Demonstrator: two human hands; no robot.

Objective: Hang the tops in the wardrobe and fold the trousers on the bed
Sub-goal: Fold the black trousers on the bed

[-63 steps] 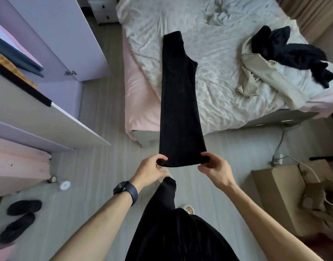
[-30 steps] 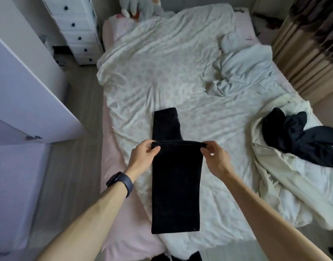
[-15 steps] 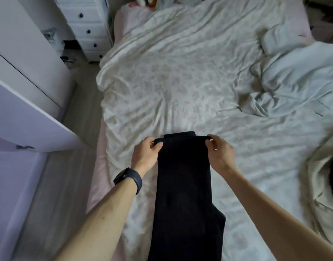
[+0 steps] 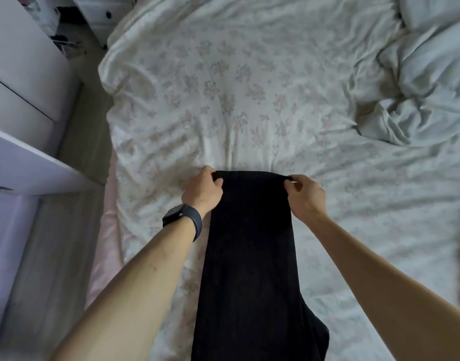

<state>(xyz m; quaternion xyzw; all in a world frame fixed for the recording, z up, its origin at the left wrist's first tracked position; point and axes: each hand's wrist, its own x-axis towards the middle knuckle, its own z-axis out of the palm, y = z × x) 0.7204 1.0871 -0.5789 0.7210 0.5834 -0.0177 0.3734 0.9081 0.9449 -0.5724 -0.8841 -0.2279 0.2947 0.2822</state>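
Toward the left edge of the bed (image 4: 249,87), the black trousers (image 4: 249,256) lie flat in a long strip running from the near edge toward the middle. The left hand (image 4: 201,190), a dark watch (image 4: 183,220) on its wrist, and the right hand (image 4: 305,196) each pinch a far corner of the strip, fingers (image 4: 291,182) curled on the cloth. A crumpled pale blanket (image 4: 419,87) lies by the right edge, well apart.

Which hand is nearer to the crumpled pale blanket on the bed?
Right. The right hand pinches the black trousers at their far edge, below and left of the crumpled blanket; the left hand grips the opposite corner, farther left across the trousers.
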